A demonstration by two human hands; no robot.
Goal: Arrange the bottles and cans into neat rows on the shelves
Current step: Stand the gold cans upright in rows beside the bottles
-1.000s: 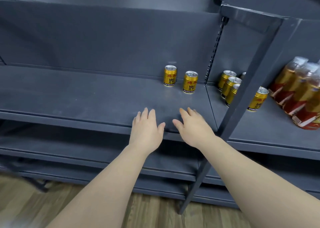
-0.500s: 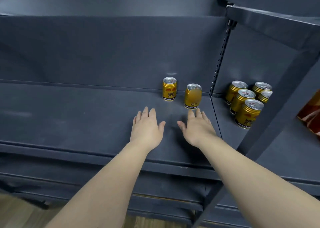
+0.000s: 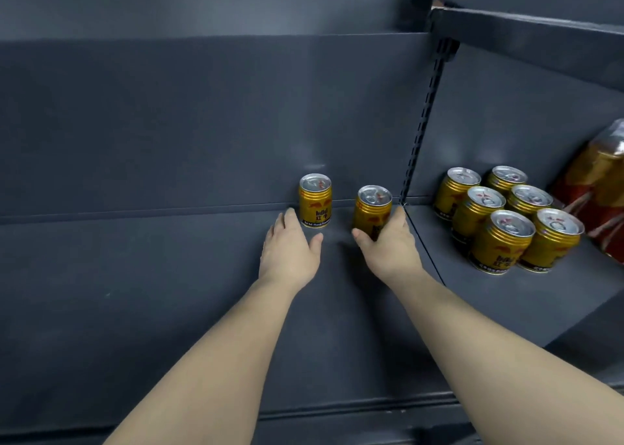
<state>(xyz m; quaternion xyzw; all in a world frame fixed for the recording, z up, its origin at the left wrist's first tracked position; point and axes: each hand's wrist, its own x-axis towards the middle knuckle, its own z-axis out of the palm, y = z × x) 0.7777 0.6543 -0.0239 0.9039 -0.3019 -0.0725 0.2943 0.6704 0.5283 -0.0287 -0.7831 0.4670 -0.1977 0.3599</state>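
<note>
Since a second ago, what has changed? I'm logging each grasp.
Both hands moved forward across the shelf. The right hand now grips the right can; the left hand, open, arrived beside the left can. Both cans stand about where they were.

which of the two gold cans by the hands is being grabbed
The short gold can nearer the slotted upright: the right hand curls round it. The other gold can only has the left hand beside it.

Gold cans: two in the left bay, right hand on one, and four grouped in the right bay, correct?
No: the head view shows six grouped cans in the right bay, not four. Two stand in the left bay, right hand on the nearer can.
</note>
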